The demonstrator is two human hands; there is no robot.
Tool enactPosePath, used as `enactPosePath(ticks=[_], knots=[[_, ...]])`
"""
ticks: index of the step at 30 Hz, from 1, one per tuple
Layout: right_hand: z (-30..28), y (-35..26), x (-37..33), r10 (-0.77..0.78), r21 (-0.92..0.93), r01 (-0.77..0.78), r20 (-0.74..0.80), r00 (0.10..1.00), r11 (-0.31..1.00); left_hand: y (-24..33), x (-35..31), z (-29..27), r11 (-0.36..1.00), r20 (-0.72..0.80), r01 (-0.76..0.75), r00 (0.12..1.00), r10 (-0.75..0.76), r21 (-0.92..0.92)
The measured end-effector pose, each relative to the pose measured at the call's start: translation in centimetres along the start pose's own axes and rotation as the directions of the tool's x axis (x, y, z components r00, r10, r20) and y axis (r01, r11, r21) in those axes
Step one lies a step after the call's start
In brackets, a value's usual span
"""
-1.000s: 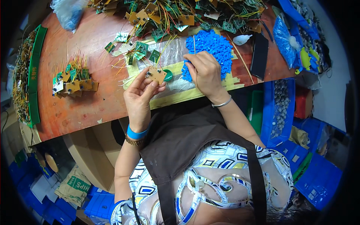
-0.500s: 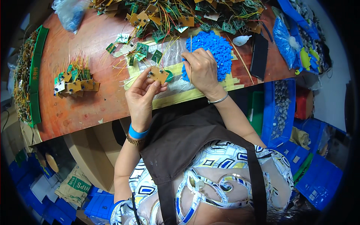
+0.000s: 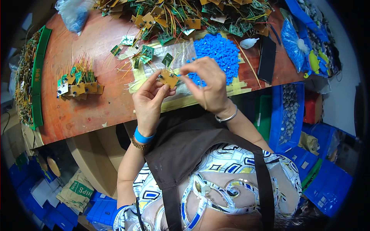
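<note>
Boards with thin wires (image 3: 77,89) stand bunched on the red table (image 3: 111,96) at the left, and loose green boards (image 3: 147,53) lie scattered nearer the middle. Next comes the left hand (image 3: 149,101), half curled, palm up, with the tan board (image 3: 169,79) pinched between thumb and fingers at its left and lower edges. The board is up off the table, just left of the right hand. It should be light, stiff and thin, not very slippery, but its small black parts and fine wires could bend or snap, so the bare edges and corners look the best place to hold. The right hand (image 3: 212,82) comes next, thumb and first finger drawn nearly together beside the board's right edge; a blue speck shows at the tips, though it is too small to tell whether they grip it. Behind that hand spreads a heap of blue pieces (image 3: 219,54), with a white bottle (image 3: 249,42) and a flat black object (image 3: 266,59) farther right.
</note>
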State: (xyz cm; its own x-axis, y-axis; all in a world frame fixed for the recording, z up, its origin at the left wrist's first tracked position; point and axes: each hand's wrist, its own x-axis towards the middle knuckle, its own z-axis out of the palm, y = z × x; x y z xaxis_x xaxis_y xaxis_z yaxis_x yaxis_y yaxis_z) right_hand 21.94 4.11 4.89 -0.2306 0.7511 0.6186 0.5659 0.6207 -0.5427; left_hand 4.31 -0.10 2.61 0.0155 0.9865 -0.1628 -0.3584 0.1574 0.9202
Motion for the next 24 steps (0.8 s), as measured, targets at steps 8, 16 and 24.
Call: enactPosePath(ticks=[8,16,24], knots=[[1.0,-1.1,-0.6,-0.299,-0.179,0.310,0.083,0.951,0.934,0.4,-0.3,1.3,0.999,0.020,-0.028,0.999,0.028,0.023],[0.7,-1.5,-0.1,-0.093,-0.076,0.095,0.038,0.995,0.993,-0.1,-0.6,1.0,1.000,0.063,0.003,0.998,-0.003,-0.001],[0.7,-1.1,-0.4,-0.016,0.031,0.015,0.023,1.000,0.999,0.0,-0.6,1.2,1.000,0.073,0.002,0.997,-0.004,0.026]])
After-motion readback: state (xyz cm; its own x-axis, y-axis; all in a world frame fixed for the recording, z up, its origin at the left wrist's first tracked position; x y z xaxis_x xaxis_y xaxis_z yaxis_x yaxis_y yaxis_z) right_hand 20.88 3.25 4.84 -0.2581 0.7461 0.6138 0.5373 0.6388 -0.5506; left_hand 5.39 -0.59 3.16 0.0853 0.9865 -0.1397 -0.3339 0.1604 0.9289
